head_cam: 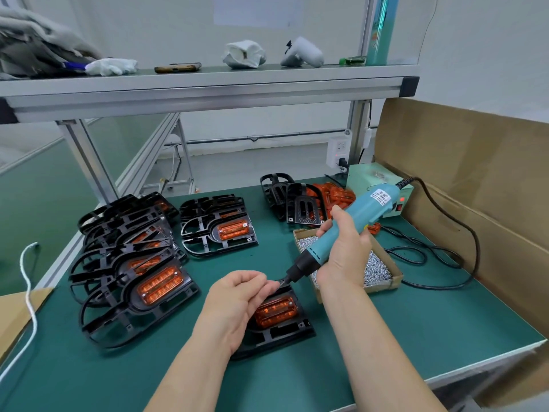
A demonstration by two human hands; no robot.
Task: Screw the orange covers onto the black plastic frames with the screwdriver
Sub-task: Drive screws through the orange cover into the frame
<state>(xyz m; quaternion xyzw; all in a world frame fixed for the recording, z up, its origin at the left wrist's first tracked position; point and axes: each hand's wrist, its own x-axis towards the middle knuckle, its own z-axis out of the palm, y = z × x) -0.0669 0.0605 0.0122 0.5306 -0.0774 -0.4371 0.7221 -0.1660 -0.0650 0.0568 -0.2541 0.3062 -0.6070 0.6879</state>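
My right hand [344, 248] grips a teal electric screwdriver [353, 215], tilted so its black tip [285, 281] points down-left. My left hand [237, 301] has its fingers curled and pinched at that tip; any screw between them is too small to see. Under both hands lies a black plastic frame [282, 331] with an orange cover [274, 310] seated in it. A pile of frames with orange covers [133, 263] lies to the left, and one more frame with a cover [219, 230] sits further back.
A cardboard box of silver screws [377, 269] sits to the right of my hands. Bare black frames [291, 203] and loose orange covers [335, 194] lie at the back. The screwdriver's power supply [380, 185] and black cable [430, 254] are at the right, beside a cardboard wall [475, 173].
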